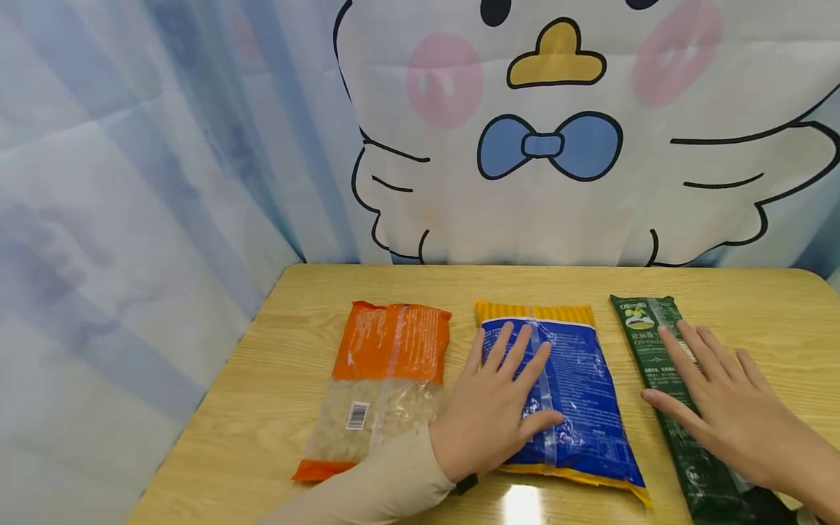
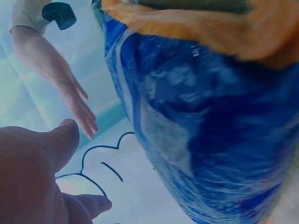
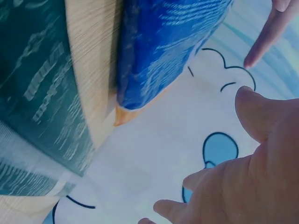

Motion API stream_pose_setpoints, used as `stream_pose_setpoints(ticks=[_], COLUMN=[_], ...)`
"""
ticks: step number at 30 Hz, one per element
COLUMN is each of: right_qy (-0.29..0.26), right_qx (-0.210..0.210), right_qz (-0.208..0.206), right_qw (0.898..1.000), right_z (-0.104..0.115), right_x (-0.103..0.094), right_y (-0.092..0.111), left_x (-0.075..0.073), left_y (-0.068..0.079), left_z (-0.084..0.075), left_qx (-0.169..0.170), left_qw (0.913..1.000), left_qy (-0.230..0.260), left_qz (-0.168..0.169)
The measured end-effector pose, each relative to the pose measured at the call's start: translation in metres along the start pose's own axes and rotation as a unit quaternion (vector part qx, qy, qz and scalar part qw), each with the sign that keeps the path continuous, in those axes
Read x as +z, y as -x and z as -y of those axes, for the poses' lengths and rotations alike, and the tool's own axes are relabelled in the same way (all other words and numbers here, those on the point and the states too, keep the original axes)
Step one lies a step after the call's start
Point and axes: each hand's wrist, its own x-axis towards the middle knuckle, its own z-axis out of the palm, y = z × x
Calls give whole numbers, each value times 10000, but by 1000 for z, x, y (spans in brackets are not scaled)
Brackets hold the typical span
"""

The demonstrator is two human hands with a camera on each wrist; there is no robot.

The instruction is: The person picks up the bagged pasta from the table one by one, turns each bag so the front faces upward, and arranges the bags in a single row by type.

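My left hand (image 1: pixel 488 412), fingers spread, is over the left part of a blue plastic food bag (image 1: pixel 580 394) with yellow ends. In the left wrist view its thumb and a finger show apart from the blue bag (image 2: pixel 187 102). My right hand (image 1: pixel 738 408) also has its fingers spread, over a long dark green packet (image 1: pixel 656 357) marked Olivoilà. The right wrist view shows the fingers beside, not around, the green packet (image 3: pixel 37 93). An orange and clear bag (image 1: pixel 394 343) with a barcode lies left of my left hand.
The three packages lie side by side on a light wooden table (image 1: pixel 249 415). Behind its far edge hangs a curtain (image 1: pixel 545 211) with a cartoon figure in a blue bow tie. More pale blue cloth hangs along the left side.
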Motion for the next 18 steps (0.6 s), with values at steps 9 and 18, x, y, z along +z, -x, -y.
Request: stream_pose_setpoints(ticks=[9,18], right_qy=[-327,-409], right_qx=[225,397], right_qz=[52,135], right_qw=[9992,9983], right_z=[-23,-47], right_x=[1,-2], right_y=[-8,-16], left_x=[-7,-16], left_y=[-19,-42], left_z=[-10,-29], left_qx=[200,395], left_qw=[9997,9991], left_qy=[-128,-74], left_qz=[102,130])
